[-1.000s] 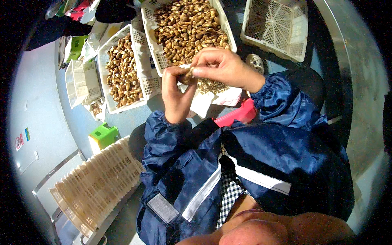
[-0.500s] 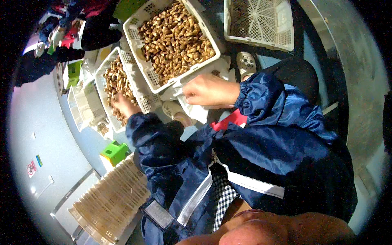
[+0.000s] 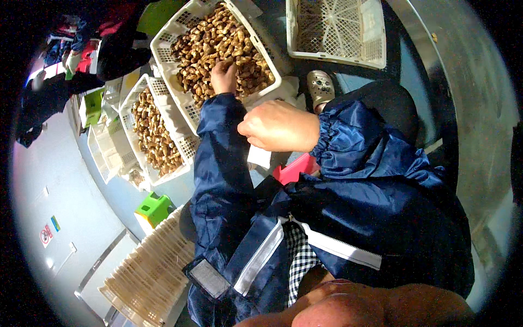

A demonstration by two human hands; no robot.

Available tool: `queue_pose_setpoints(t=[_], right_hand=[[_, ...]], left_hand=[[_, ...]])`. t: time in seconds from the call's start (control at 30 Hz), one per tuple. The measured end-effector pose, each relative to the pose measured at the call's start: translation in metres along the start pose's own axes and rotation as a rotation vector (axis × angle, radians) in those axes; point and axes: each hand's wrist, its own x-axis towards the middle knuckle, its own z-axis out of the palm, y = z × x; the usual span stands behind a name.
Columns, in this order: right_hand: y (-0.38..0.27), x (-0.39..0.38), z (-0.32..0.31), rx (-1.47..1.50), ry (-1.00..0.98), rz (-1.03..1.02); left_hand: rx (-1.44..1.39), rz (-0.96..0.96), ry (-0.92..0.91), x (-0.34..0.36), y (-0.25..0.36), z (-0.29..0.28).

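My left hand (image 3: pixel 224 77) reaches into the large white crate (image 3: pixel 274 66), down onto small brown and cream mushrooms (image 3: pixel 204 46). Its fingers are bent together at the pile; their tips and anything between them are hidden. Closer to my body, my right hand (image 3: pixel 278 126) is curled closed with its back upward, in front of the crate's near corner. Whatever it may hold does not show. Just below it a white piece (image 3: pixel 260 156) of sheet or plastic is visible. To the left stands a smaller white crate (image 3: pixel 173 175), with more mushrooms (image 3: pixel 155 133) in it.
A white crate (image 3: pixel 373 54) with an open-lattice bottom stands at the far right. Left of me are a green and yellow stool (image 3: pixel 153 209) and a leaning stack of cream baskets (image 3: pixel 147 272). A pink-red object (image 3: pixel 297 168) lies by my lap. A metal surface (image 3: pixel 485 136) curves along the right.
My left hand has left the smaller crate and moved right and away, into the large one. My right hand stays closed in nearly the same place. The view has shifted slightly.
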Motion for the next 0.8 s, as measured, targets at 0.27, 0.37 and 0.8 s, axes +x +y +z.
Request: queue_pose_setpoints(t=[0.27,0.37,0.8], right_hand=[[-0.004,0.02,-0.009,0.015,0.22,-0.044],[-0.011,0.036,-0.016,0.138,0.375,-0.05],[-0.036,0.018,0.023,0.404,0.459,0.067]], left_hand=[[-1.297,-0.492,-0.112,-0.091,0.103,-0.128],[-1.156,-0.353,-0.069,-0.122,0.136,-0.165],[-0.946,-0.286,-0.016,-0.18,0.172,-0.162]])
